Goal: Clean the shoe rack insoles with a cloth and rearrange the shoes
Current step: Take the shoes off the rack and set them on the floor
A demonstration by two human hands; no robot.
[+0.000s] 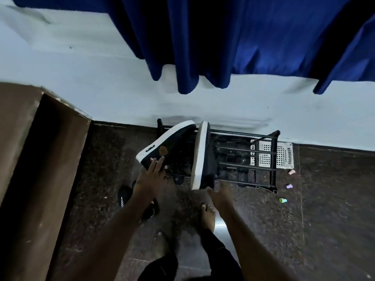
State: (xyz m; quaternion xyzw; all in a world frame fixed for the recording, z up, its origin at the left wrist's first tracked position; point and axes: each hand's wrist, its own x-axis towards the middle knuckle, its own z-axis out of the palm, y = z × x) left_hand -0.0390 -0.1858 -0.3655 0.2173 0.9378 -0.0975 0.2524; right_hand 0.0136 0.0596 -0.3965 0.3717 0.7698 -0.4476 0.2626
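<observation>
A black metal shoe rack (272, 159) stands against the white wall. Two black sneakers with white soles lie on its top bars. The left sneaker (168, 142) is tilted on its side, and my left hand (152, 173) holds its heel end with fingers spread over it. The right sneaker (203, 157) stands on its side with the sole facing left. My right hand (220, 196) is just below its heel with fingers relaxed; the blur hides whether it touches. No cloth is visible.
A brown wooden cabinet (30, 159) fills the left. A blue curtain (243, 37) hangs above. A black shoe (124, 196) lies on the dark floor under my left arm. A white perforated basket (282, 153) sits behind the rack's right end. Small colourful bits (283, 200) lie right of it.
</observation>
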